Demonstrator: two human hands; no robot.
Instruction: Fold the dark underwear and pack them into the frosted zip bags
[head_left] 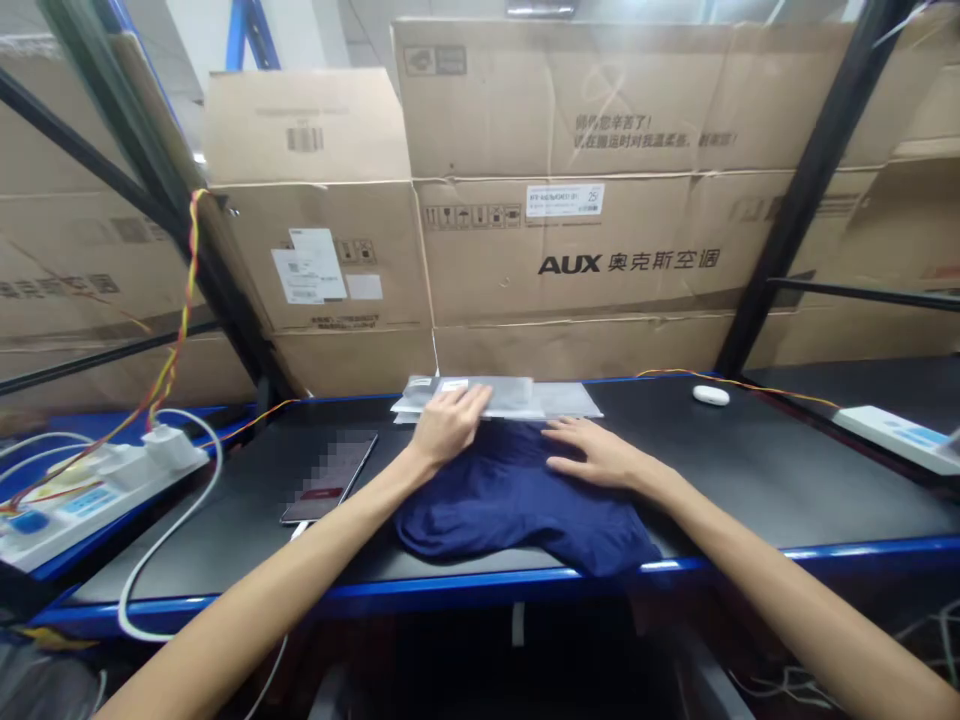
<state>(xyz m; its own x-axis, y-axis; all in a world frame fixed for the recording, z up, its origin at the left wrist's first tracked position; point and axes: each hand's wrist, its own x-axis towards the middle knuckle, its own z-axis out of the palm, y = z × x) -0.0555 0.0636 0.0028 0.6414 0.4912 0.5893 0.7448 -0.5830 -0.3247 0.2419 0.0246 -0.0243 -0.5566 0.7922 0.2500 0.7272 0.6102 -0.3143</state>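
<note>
A dark navy cloth (510,500), perhaps a folded garment, lies rumpled on the black table top, its near edge lapping over the blue front rim. My left hand (451,422) rests at the cloth's upper left, fingers stretched forward over a stack of clear plastic bags (517,395). On the cloth's upper right lies my right hand (592,455), palm down with fingers spread. Neither hand visibly grips anything. The plastic bags, some with small white labels, lie flat behind the cloth, partly covered by my left hand.
A phone (330,480) with a white cable lies left of my left forearm. Power strips stand at the far left (97,495) and right (896,437). A small white case (711,396) sits at the back right. Large cardboard boxes (600,290) wall off the back between black posts.
</note>
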